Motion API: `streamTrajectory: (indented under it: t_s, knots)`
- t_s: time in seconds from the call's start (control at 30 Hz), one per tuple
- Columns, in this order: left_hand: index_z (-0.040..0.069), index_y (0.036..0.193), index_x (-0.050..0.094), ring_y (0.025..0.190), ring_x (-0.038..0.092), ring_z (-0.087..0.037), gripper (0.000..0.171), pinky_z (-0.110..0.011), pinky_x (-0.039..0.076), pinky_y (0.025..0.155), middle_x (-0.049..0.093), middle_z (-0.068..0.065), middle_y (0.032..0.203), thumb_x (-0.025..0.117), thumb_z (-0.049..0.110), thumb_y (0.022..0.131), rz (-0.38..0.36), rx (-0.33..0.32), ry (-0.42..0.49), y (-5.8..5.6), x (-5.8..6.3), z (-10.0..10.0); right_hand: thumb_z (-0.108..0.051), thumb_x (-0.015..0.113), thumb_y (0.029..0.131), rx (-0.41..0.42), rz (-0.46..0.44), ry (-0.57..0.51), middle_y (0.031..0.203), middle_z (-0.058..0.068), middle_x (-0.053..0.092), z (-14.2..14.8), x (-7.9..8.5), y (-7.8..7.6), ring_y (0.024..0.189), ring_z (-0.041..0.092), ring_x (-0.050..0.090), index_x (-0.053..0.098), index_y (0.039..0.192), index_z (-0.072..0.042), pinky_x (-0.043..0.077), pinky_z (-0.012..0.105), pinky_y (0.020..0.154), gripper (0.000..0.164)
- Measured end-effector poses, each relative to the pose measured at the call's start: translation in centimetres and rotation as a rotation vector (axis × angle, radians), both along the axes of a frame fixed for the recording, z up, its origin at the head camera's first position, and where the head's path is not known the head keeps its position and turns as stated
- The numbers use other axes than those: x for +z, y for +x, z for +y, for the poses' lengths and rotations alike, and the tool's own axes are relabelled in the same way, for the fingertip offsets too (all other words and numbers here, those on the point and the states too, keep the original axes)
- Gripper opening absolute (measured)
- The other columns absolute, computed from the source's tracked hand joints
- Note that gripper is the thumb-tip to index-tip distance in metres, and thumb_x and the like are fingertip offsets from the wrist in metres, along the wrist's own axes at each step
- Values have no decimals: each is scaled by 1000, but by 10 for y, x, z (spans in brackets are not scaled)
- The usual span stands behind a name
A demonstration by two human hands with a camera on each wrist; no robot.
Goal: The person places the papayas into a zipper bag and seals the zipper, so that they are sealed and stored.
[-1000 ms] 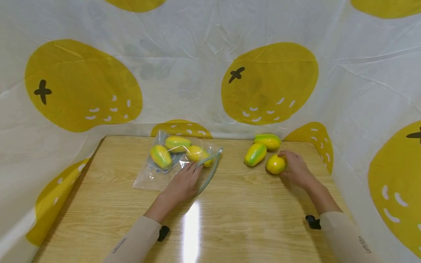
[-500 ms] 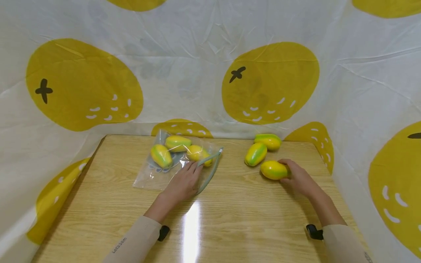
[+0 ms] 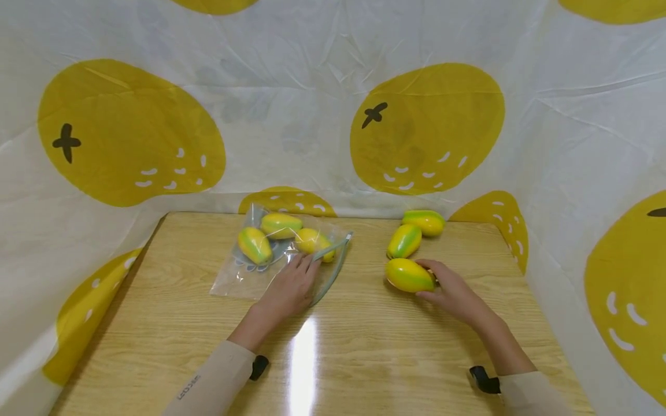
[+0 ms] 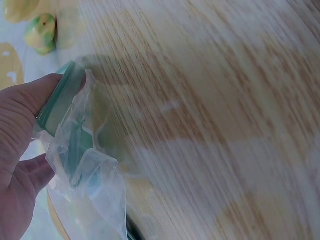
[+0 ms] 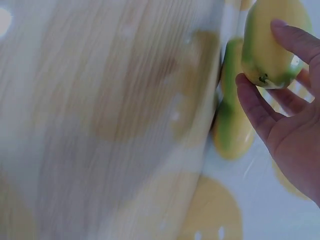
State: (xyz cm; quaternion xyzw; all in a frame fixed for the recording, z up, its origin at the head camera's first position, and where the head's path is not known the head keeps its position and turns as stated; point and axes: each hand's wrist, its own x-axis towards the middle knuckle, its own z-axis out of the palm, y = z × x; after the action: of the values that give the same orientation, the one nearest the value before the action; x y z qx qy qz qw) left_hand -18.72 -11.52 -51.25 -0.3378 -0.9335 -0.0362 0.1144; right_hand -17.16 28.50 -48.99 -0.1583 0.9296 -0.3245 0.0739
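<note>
Plainly, the held fruit (image 3: 408, 275) is yellow (green-streaked); it gleams.

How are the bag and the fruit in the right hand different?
The bag is see-through; the fruit is yellow and green. The bag is creased; the fruit is smooth and plump. Both are held: the bag by the left hand, the fruit by the right hand.

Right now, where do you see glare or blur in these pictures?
Head view: a bright glare streak on the wooden table, highlights on the clear zip bag; left wrist view: hazy, wood grain soft; right wrist view: a round bright spot at upper left, and slight softness on the held papaya.
</note>
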Motion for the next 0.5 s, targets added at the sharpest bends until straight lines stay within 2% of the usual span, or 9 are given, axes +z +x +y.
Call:
streamTrajectory:
  t_s: [0.27,0.5]
  knots:
    - [0,143,46,132,52,-38,87,-44,47,114,54,-19,145,93,22,73,13,7,-7,0,1,2,-24,77,93,68,48,0,150,20,52,-55,2,-9,138,41,50,45,152,-4,42,62,113,70]
    - [-1,148,42,134,52,-39,89,-46,49,112,53,-20,148,90,19,76,-12,27,15,1,-1,2,-28,76,94,118,12,-1,152,17,52,-96,-1,-23,141,37,49,44,154,-7,41,57,117,71]
